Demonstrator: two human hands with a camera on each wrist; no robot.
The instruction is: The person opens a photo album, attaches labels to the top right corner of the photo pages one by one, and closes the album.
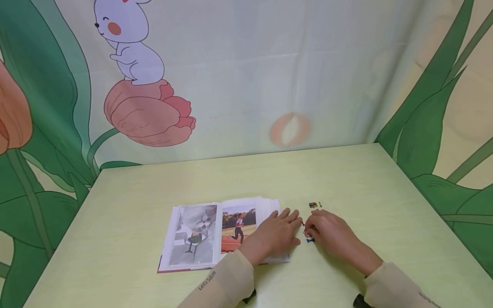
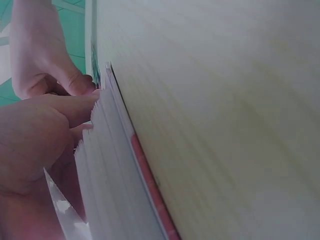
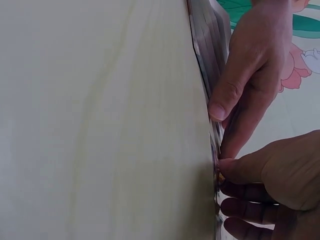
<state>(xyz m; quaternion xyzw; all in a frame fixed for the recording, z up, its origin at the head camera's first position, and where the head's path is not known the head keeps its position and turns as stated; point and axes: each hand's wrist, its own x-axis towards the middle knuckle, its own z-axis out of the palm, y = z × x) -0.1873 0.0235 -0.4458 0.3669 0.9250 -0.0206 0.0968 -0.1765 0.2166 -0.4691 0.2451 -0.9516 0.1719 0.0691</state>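
Observation:
A photo album (image 1: 283, 259) lies open on the table, a grey photo (image 1: 196, 252) on its left page and a photo of a runner (image 1: 231, 220) on its right. My left hand (image 1: 275, 233) rests palm down over the right page, fingers spread past the album's edge. Beside it are small colourful stickers (image 1: 313, 205), partly hidden by my right hand (image 1: 333, 233). That hand's thumb and fingertips pinch at a tiny coloured sticker (image 3: 221, 178) low on the table. In the left wrist view the stacked album pages (image 2: 107, 165) appear edge-on under the left hand.
The pale wooden table (image 1: 127, 214) extends around the album on all sides. A curtain printed with a rabbit (image 1: 138, 60) and flowers hangs behind it. Dark wrist straps (image 1: 361, 301) show near both sleeves.

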